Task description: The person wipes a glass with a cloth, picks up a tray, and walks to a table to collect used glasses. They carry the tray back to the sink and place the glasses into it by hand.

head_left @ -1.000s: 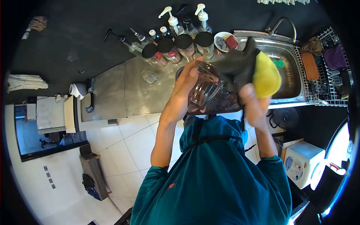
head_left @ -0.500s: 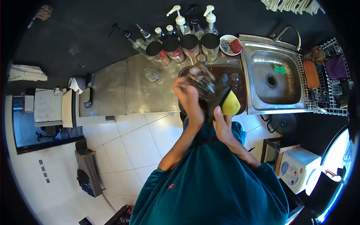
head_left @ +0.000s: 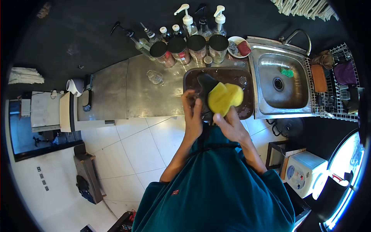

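Observation:
My left hand [head_left: 192, 116] is curled at the brown tray's near left side, its fingers closed round a glass that the cloth mostly hides. A yellow and black cloth [head_left: 225, 98] hangs over the tray, its dark part lying against the left fingers. Pinching the cloth's lower edge from the right is my right hand [head_left: 232, 125]. Below both hands, the brown tray [head_left: 247, 108] rests on the steel counter, with water drops on it. A clear glass jar [head_left: 155, 77] lies on the counter left of the tray.
Several black-lidded jars [head_left: 197, 49] and pump bottles [head_left: 188, 25] line the wall behind the tray. A small bowl [head_left: 233, 40] stands beside them. To the right are a steel sink [head_left: 284, 100] with a green scrubber [head_left: 286, 72] and a wire dish rack [head_left: 340, 112].
The glass has dropped from plain view behind the cloth. More of the cloth's yellow side now shows, and its dark part has swung left. Both hands stay close together.

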A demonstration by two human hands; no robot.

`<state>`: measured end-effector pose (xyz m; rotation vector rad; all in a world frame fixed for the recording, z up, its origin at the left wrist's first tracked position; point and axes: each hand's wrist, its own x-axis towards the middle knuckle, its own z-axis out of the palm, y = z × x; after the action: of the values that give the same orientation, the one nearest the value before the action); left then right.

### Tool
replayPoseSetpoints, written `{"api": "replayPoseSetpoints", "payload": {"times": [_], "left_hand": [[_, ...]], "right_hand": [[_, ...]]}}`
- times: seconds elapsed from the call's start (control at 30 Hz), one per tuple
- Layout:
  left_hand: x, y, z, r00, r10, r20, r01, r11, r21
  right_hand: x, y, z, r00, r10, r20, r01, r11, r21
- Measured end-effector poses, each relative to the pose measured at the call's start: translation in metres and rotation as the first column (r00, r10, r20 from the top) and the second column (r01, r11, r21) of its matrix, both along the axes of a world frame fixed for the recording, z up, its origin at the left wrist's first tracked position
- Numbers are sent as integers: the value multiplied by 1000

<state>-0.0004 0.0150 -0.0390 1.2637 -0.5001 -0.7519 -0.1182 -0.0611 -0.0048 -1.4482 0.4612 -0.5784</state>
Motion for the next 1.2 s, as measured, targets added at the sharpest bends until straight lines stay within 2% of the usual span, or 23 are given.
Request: {"api": "replayPoseSetpoints", "payload": {"times": [0.03,0.1,0.13,0.17,0.23,0.3,0.37,0.4,0.43,0.5,0.53,0.57,0.63,0.7,0.77,0.8,0.87,0.9,0.97,1.03,1.13,1.17,1.2], "left_hand": [[3,3,-10,998,60,-29,-59,998,5],[8,9,-27,994,105,-39,-106,994,-34],[9,16,-38,992,69,-103,-73,997,-34],[11,23,-49,985,31,-168,-37,999,-37],[13,33,-71,954,-57,-296,41,997,-60],[22,39,-84,902,-145,-406,113,988,-102],[32,44,-92,833,-226,-504,172,973,-151],[39,22,-22,759,-76,-646,-35,987,-158],[44,20,-12,726,67,-684,-159,985,-73],[62,25,-19,801,-68,-595,-57,980,-189],[71,33,-23,866,-12,-501,8,1000,-11],[74,38,-19,864,-17,-504,9,1000,-19],[81,47,-9,911,-52,-410,84,995,61],[101,58,-18,887,-53,-458,92,994,63],[118,64,-12,958,-11,-288,71,978,197],[131,66,-24,976,-105,-189,129,985,118],[147,68,-27,939,-154,-307,199,973,120],[154,65,-21,892,-186,-411,256,959,122],[167,54,-21,910,-233,-344,267,962,55],[184,40,-33,943,-309,125,273,931,242],[222,7,-86,877,-440,193,319,834,450],[229,2,-100,875,-446,190,328,834,444],[236,-6,-110,731,-505,458,195,799,569]], "right_hand": [[-1,0,6,1000,-2,-3,2,1000,2],[-3,0,28,957,206,-204,-269,892,-363],[4,9,30,979,159,-127,-202,834,-513],[8,13,33,978,157,-135,-204,837,-508],[14,19,39,810,426,-404,-581,682,-444],[25,21,37,852,389,-351,-518,727,-452],[35,17,43,811,223,-541,-424,861,-279],[39,20,41,852,125,-508,-275,933,-233],[45,26,38,850,122,-513,-278,930,-240],[61,35,32,947,-255,-196,149,887,-436],[68,37,24,942,-249,-226,75,811,-580],[79,39,15,941,-251,-227,74,806,-587],[105,43,-3,952,-150,-269,24,907,-421],[128,41,-19,957,-153,-246,40,911,-410],[145,38,-43,950,-60,-308,102,987,124],[150,35,-51,945,-75,-317,118,986,120],[157,31,-66,912,-105,-395,327,768,550],[153,35,-84,907,-113,-407,342,762,551],[133,47,-120,850,-339,-404,460,850,256],[114,60,-103,775,-443,-450,526,848,71],[92,77,-75,644,-554,-527,662,750,21],[83,80,-69,572,-581,-579,712,702,-2],[74,83,-73,528,-633,-565,755,655,-29]]}}
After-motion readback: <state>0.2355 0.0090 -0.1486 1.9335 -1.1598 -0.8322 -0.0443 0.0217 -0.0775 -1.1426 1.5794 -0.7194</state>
